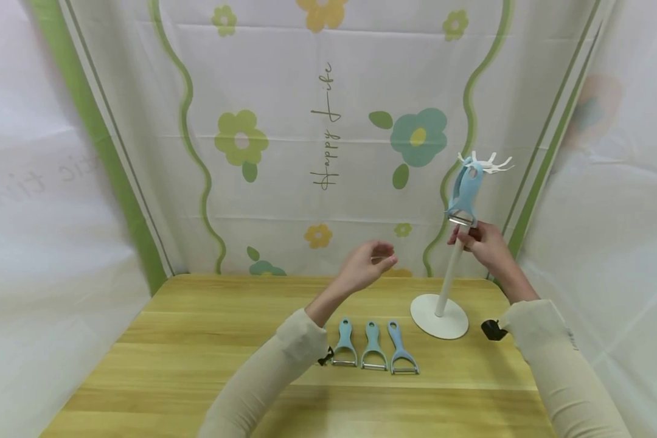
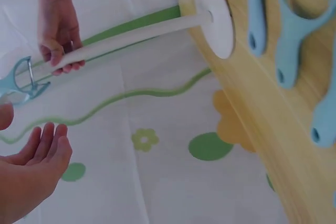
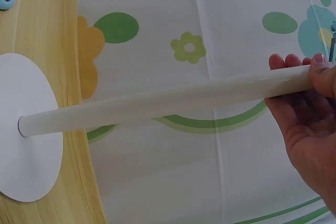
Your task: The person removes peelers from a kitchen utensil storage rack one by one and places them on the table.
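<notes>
Your right hand [image 1: 486, 244] grips the white stand [image 1: 449, 274], its base [image 1: 440, 327] on the worktop [image 1: 197, 359], blue peelers [image 1: 465, 198] hung at its top. Your left hand [image 1: 365, 266] hovers free, fingers loosely bent; three more peelers [image 1: 371, 333] lie near the base.

Pale beige sleeves [image 1: 555, 365] are worn, creased and bunched at the cuffs [image 1: 302, 333]; 2 small black devices [image 1: 493, 330] are seen, 1 beside each cuff.

We've got pale-blue peelers [image 1: 371, 338] lower centre, white stand [image 1: 451, 271] at right. Backdrop [image 1: 285, 182]: white, green/orange/teal flowers. Tabletop [image 1: 230, 328]: yellowish woodgrain.
</notes>
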The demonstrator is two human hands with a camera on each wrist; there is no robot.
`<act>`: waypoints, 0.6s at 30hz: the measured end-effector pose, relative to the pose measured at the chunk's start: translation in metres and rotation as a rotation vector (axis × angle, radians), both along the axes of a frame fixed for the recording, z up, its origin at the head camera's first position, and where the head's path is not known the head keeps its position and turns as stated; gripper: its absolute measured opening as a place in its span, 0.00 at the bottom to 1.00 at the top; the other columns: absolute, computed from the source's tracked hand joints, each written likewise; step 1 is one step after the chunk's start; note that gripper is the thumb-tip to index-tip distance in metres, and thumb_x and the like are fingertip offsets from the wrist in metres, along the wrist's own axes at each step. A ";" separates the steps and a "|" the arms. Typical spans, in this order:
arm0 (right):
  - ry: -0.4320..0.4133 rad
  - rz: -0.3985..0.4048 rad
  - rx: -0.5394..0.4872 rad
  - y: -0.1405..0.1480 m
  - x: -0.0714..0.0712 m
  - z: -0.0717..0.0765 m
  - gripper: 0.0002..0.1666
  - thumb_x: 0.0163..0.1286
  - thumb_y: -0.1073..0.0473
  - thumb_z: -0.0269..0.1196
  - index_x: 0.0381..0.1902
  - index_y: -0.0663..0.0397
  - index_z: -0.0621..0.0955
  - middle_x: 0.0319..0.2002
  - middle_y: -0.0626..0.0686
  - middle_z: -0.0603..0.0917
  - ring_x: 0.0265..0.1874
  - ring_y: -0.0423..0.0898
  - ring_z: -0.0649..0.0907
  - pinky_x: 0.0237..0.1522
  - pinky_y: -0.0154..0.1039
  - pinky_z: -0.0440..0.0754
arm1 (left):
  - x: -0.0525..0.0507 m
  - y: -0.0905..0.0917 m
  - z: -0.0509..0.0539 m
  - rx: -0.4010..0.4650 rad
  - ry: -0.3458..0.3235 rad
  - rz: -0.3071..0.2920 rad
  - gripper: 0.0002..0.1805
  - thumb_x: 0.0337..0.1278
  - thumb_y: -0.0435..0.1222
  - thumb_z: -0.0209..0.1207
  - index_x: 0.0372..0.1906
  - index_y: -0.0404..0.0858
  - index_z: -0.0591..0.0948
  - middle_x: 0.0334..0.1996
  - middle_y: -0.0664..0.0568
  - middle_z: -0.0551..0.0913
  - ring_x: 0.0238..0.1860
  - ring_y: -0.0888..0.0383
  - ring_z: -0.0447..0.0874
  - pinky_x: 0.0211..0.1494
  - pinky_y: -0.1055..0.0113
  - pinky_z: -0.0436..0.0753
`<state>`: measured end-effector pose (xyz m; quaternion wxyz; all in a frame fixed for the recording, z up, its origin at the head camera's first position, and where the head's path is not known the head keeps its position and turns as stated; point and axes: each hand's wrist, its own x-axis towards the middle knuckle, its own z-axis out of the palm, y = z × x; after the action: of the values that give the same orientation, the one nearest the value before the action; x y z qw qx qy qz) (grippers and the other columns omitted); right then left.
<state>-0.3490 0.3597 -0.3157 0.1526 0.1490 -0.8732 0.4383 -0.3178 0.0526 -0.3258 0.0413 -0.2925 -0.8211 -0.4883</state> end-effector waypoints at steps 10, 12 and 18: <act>0.005 -0.004 -0.008 0.001 -0.001 -0.001 0.17 0.80 0.57 0.51 0.50 0.67 0.77 0.38 0.51 0.87 0.38 0.29 0.83 0.42 0.22 0.81 | -0.004 0.038 0.028 0.062 0.028 -0.072 0.21 0.71 0.38 0.58 0.63 0.33 0.75 0.58 0.43 0.82 0.60 0.54 0.81 0.60 0.75 0.79; 0.004 -0.004 -0.010 0.000 -0.001 -0.001 0.17 0.80 0.56 0.51 0.50 0.67 0.77 0.37 0.49 0.87 0.38 0.29 0.83 0.42 0.22 0.82 | -0.005 0.044 0.032 0.071 0.039 -0.077 0.21 0.71 0.39 0.58 0.63 0.33 0.75 0.59 0.43 0.82 0.60 0.54 0.81 0.60 0.75 0.79; -0.005 0.001 -0.017 0.000 -0.001 -0.001 0.18 0.80 0.55 0.51 0.51 0.67 0.76 0.37 0.47 0.87 0.39 0.29 0.83 0.42 0.23 0.81 | -0.009 0.061 0.045 0.104 0.072 -0.084 0.23 0.72 0.38 0.57 0.65 0.32 0.73 0.60 0.42 0.80 0.63 0.52 0.79 0.63 0.73 0.78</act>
<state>-0.3504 0.3601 -0.3172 0.1516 0.1469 -0.8696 0.4463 -0.3264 0.1132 -0.2812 0.0655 -0.3416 -0.7795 -0.5209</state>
